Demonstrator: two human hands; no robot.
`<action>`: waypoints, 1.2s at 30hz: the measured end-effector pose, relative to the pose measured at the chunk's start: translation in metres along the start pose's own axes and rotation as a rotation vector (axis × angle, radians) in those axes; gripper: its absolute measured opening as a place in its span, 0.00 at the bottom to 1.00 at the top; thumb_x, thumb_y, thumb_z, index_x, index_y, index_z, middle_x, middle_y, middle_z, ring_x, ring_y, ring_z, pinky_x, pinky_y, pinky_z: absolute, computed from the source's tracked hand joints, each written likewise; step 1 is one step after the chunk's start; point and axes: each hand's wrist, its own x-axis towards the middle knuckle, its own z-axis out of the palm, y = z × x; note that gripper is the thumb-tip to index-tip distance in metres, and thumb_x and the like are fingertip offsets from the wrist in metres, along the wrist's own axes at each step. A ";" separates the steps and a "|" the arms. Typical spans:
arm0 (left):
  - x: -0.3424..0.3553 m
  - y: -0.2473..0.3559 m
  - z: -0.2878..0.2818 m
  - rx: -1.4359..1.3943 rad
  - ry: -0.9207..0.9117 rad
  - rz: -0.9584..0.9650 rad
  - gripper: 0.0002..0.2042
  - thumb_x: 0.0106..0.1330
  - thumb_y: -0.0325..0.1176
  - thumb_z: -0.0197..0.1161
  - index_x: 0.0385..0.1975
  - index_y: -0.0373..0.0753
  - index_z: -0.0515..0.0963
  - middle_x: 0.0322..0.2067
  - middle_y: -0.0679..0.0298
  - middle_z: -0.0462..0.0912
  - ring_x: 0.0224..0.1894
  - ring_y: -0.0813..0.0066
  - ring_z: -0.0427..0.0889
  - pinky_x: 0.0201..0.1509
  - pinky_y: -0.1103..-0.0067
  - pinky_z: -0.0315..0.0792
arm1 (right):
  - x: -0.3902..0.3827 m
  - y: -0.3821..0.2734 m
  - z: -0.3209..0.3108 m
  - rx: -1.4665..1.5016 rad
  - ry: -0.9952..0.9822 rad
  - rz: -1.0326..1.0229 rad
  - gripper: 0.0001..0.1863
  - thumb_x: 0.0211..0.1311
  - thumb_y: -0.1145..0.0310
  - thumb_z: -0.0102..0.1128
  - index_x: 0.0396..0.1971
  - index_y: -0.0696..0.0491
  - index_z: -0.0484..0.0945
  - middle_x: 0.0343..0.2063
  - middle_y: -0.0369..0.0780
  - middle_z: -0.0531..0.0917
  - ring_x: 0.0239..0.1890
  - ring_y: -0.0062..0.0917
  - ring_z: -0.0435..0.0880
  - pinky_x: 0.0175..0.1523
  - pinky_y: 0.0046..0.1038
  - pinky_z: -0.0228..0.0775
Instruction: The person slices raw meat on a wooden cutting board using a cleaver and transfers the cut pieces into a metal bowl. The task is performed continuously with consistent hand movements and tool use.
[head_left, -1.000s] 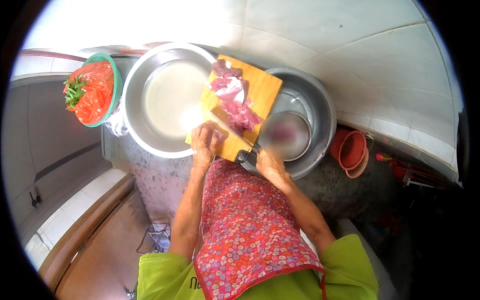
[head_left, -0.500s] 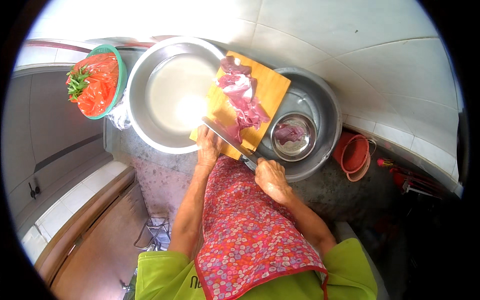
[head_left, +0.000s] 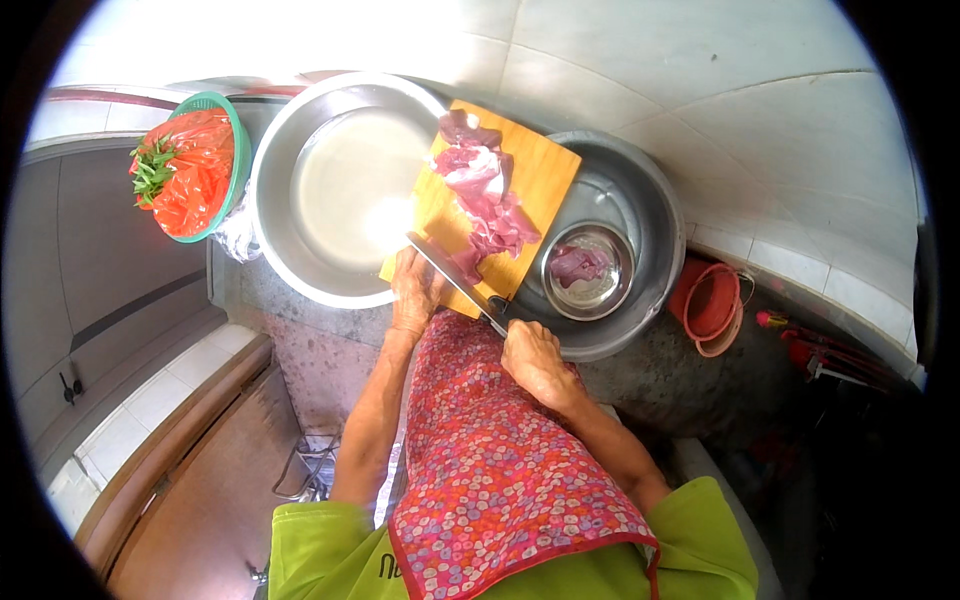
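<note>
Pale tiled paving (head_left: 700, 70) fills the upper part of the view, with a rough grey stone ledge (head_left: 330, 350) below it carrying the kitchenware. Two large steel basins sit side by side: the left basin (head_left: 290, 150) holds cloudy water that glares in the sun, and the right basin (head_left: 650, 270) holds one small steel bowl (head_left: 588, 270) with a few pieces of purple meat inside. One wooden cutting board (head_left: 530, 180) bridges the rims of both basins, tilted in the frame, and bears a heap of raw meat (head_left: 480, 190); the number of slices cannot be counted. One green basket (head_left: 215, 105) at far left is stuffed with an orange plastic bag (head_left: 190, 180) and a sprig of greens. One red bucket (head_left: 712, 300) stands right of the basins.

Both forearms come up from the lower edge across a red flowered apron (head_left: 490, 470). The left hand (head_left: 415, 295) lies knuckles-up on the board's near corner, fingers curled down against the wood beside the blade. The right hand (head_left: 535, 360) is clenched around the dark handle of one knife (head_left: 455, 280), whose blade slants up-left across the board's near edge and touches the lowest piece of meat. Red objects at the far right edge are too dark to make out.
</note>
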 end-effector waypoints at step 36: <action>-0.015 0.011 -0.002 0.169 0.057 0.160 0.19 0.43 0.27 0.67 0.39 0.38 0.76 0.41 0.58 0.73 0.48 0.55 0.70 0.55 0.63 0.62 | -0.028 0.021 -0.002 0.054 0.104 -0.038 0.07 0.54 0.71 0.51 0.29 0.59 0.73 0.21 0.54 0.79 0.29 0.52 0.79 0.38 0.48 0.69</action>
